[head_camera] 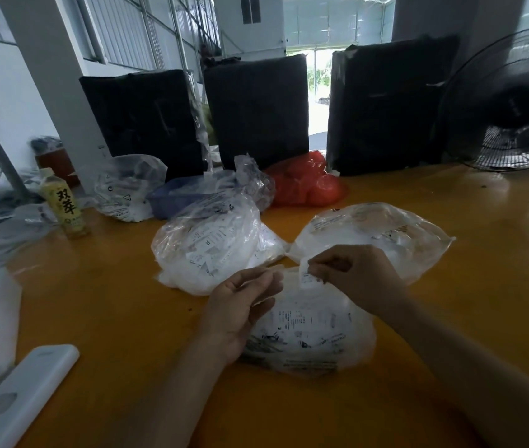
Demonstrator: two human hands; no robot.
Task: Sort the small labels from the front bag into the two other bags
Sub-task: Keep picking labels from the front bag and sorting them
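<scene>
Nearest, at the lower left, a white remote [20, 396] lies on the orange counter [111, 318]. Just beyond, the front bag [308, 337], clear and full of printed labels, sits before the person. The left hand [240, 305] hovers over its left edge, palm turned inward, fingers [266, 279] loosely curled, seemingly pinching a bit of clear film; I cannot tell for sure. The right hand [350, 270] is above the bag's mouth, its fingers pinching one small white label [307, 278]. Behind stand the left bag [208, 250], stuffed with labels, and the right bag [386, 234]. Farther off are a bottle [62, 205], a blue tray [176, 195], a red bag [308, 182], three black bundles [256, 108] and a fan [515, 105].
</scene>
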